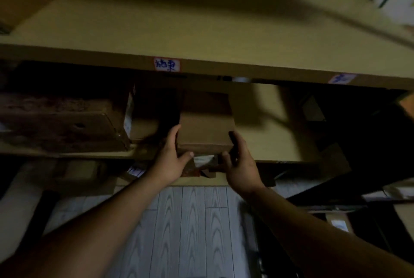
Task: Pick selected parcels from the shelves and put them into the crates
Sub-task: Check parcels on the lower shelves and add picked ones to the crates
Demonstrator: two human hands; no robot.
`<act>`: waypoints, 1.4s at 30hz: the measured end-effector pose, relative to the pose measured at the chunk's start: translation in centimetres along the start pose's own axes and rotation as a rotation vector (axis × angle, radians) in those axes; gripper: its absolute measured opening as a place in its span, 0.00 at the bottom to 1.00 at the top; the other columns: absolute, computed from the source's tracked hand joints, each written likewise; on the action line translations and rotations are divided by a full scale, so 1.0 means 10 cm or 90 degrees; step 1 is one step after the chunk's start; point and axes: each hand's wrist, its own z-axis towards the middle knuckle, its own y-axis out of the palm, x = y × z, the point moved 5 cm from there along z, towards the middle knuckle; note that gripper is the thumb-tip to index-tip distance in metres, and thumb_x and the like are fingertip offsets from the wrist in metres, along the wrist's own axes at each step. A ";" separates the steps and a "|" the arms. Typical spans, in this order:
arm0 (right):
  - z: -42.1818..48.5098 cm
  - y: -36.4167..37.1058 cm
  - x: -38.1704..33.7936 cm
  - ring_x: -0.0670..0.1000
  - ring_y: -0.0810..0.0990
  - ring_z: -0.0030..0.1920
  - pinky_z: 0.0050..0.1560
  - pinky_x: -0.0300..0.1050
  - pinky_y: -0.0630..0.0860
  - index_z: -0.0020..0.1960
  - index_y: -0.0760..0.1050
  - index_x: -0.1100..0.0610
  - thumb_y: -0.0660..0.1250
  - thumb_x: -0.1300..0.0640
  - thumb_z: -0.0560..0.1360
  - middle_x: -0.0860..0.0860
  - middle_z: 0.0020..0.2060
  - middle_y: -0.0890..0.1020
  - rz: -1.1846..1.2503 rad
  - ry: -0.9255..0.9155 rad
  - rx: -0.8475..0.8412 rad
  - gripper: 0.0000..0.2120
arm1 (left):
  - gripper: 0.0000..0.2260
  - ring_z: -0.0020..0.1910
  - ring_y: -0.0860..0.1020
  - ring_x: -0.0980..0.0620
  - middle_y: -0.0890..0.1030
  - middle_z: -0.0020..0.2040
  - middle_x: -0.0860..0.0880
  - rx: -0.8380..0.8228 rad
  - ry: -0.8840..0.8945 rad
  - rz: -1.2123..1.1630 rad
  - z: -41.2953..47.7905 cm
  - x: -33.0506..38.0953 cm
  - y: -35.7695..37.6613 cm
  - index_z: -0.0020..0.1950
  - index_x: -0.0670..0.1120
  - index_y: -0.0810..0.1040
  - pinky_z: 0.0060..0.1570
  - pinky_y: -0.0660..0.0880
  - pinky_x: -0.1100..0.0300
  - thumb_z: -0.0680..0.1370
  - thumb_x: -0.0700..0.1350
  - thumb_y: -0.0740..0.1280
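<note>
Your left hand [171, 161] and right hand [240, 167] are clamped on opposite sides of a small brown box [205, 130] at the front edge of the middle shelf [268, 141], each thumb hooked under its near edge. The box's far end runs back into shadow, so you cannot see how deep it goes or whether it rests on the board or is lifted clear of it. A pale label [202, 160] shows on its front face between your thumbs, too blurred to read. Your right hand also has something dark [234, 143] pressed against the box; what it is cannot be made out. To the left on the same shelf lies a larger, darker carton [65, 125], cut off by the frame edge, with a white sticker on its end that is unreadable. The upper shelf [179, 28] carries a white tag [167, 64] with blue handwriting on its front lip, and a second tag [341, 78] further right is smeared. Below your arms, grey plank flooring [190, 228] shows; the objects at the right edge are too dark to identify.
</note>
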 end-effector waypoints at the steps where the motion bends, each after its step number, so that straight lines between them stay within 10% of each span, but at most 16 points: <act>1: -0.09 -0.01 -0.04 0.46 0.72 0.65 0.53 0.34 0.78 0.76 0.52 0.39 0.60 0.57 0.81 0.45 0.73 0.65 0.019 0.005 0.009 0.29 | 0.34 0.70 0.65 0.50 0.64 0.72 0.49 -0.004 0.001 -0.008 -0.08 0.02 -0.03 0.75 0.56 0.53 0.65 0.65 0.56 0.76 0.40 0.67; 4: -0.30 -0.04 -0.18 0.53 0.73 0.67 0.62 0.53 0.76 0.75 0.51 0.37 0.61 0.54 0.80 0.48 0.73 0.67 0.036 0.024 0.045 0.30 | 0.35 0.70 0.65 0.49 0.65 0.72 0.49 -0.005 -0.005 -0.035 -0.26 0.12 -0.13 0.75 0.56 0.52 0.67 0.67 0.52 0.76 0.39 0.67; 9: -0.44 -0.17 -0.34 0.52 0.74 0.66 0.51 0.37 0.78 0.76 0.55 0.45 0.66 0.54 0.78 0.47 0.69 0.71 0.105 0.017 0.136 0.31 | 0.33 0.71 0.65 0.45 0.65 0.72 0.45 0.073 -0.042 -0.053 -0.31 0.28 -0.27 0.76 0.47 0.57 0.67 0.67 0.50 0.75 0.44 0.69; 15: -0.36 -0.26 -0.36 0.49 0.79 0.57 0.46 0.42 0.82 0.63 0.70 0.43 0.66 0.56 0.78 0.46 0.58 0.77 0.213 -0.015 0.141 0.16 | 0.35 0.66 0.68 0.55 0.68 0.70 0.52 0.029 -0.028 -0.130 -0.30 0.52 -0.08 0.77 0.54 0.53 0.60 0.67 0.60 0.75 0.43 0.69; 20: -0.24 -0.43 -0.30 0.50 0.76 0.61 0.56 0.52 0.80 0.72 0.62 0.45 0.66 0.48 0.77 0.47 0.63 0.74 0.172 0.011 0.202 0.25 | 0.20 0.49 0.73 0.62 0.74 0.51 0.61 0.081 -0.037 -0.142 -0.25 0.58 -0.01 0.66 0.59 0.65 0.47 0.69 0.65 0.76 0.48 0.67; 25: -0.10 -0.38 -0.26 0.50 0.72 0.65 0.59 0.49 0.77 0.76 0.48 0.37 0.67 0.47 0.76 0.48 0.70 0.68 0.126 0.002 0.038 0.37 | 0.21 0.54 0.74 0.52 0.74 0.57 0.54 0.089 -0.094 -0.148 -0.12 0.57 0.08 0.70 0.56 0.63 0.37 0.71 0.63 0.78 0.56 0.62; 29: -0.05 -0.40 -0.25 0.53 0.68 0.70 0.65 0.59 0.73 0.75 0.43 0.35 0.67 0.56 0.77 0.49 0.73 0.66 0.078 -0.014 0.024 0.41 | 0.22 0.57 0.74 0.54 0.74 0.58 0.56 0.026 -0.079 -0.196 -0.14 0.54 0.10 0.70 0.60 0.61 0.48 0.73 0.59 0.77 0.53 0.64; 35: -0.13 -0.42 -0.11 0.52 0.77 0.62 0.55 0.57 0.80 0.67 0.68 0.45 0.63 0.55 0.79 0.46 0.62 0.76 0.089 0.022 0.080 0.17 | 0.30 0.66 0.69 0.51 0.71 0.66 0.52 0.048 -0.049 -0.141 -0.24 0.43 0.06 0.74 0.56 0.57 0.63 0.70 0.47 0.76 0.40 0.67; 42: -0.15 -0.31 -0.06 0.47 0.72 0.63 0.59 0.55 0.78 0.75 0.53 0.37 0.63 0.64 0.79 0.44 0.65 0.71 0.082 0.033 -0.004 0.35 | 0.27 0.67 0.69 0.46 0.68 0.70 0.47 0.164 -0.081 -0.141 -0.25 0.35 0.04 0.74 0.49 0.58 0.56 0.71 0.54 0.78 0.44 0.65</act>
